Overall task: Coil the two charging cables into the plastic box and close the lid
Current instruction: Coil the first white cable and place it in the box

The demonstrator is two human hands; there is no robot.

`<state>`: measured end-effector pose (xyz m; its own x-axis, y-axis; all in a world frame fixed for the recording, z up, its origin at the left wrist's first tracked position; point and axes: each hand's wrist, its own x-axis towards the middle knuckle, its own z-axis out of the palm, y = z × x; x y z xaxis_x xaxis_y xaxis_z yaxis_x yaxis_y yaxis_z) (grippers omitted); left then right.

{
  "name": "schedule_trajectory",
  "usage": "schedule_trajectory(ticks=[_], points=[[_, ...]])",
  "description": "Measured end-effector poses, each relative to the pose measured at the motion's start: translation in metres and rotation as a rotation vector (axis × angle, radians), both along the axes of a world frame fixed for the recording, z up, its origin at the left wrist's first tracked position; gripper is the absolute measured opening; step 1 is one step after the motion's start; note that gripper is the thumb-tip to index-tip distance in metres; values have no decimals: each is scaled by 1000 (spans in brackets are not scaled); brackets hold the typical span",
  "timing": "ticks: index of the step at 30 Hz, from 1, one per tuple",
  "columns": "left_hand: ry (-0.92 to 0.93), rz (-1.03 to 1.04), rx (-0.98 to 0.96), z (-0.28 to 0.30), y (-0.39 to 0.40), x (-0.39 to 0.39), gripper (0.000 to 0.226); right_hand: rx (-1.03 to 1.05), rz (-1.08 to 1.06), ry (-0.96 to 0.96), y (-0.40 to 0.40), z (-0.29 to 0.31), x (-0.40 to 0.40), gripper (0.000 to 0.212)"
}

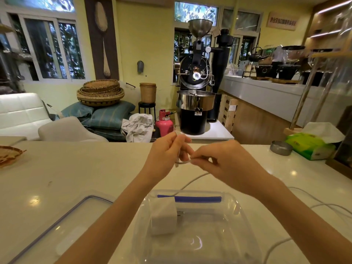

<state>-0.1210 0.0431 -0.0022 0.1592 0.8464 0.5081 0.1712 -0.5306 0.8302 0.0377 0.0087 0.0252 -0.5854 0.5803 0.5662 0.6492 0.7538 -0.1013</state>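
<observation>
Head view: left hand [167,152] and right hand [219,161] both pinch white cable [183,162], held span running left-right above open plastic box [236,206].

Clear glossy plastic box [245,221] holding a matt white plastic charger [163,216], clear plastic lid [62,225] at the near-left edge, smooth white rubbery cable [192,181], and dull metal dish [281,148] at the far-right edge, on a polished, reflective pale counter [80,174].

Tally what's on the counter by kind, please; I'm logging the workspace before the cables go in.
Clear plastic box: 1
Lid: 1
White charger plug, in the box: 1
White cable: at least 1
Metal ashtray: 1
Tissue pack: 1
Woven tray: 1
Total: 7
</observation>
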Motion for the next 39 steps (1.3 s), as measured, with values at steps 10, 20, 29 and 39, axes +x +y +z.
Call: schedule_trajectory(ticks=[10,20,29,39], points=[[-175,-501,-404,0,-22,-1,47,-137,242,410,26,23,9,19],[-694,-746,-476,9,-36,17,60,-488,301,786,46,-11,2,18],[-809,-641,-303,33,-8,3,32,-701,244,577,44,-38,-10,22],[-393,-108,-76,17,21,-16,31,-345,116,149,25,-34,-12,21]])
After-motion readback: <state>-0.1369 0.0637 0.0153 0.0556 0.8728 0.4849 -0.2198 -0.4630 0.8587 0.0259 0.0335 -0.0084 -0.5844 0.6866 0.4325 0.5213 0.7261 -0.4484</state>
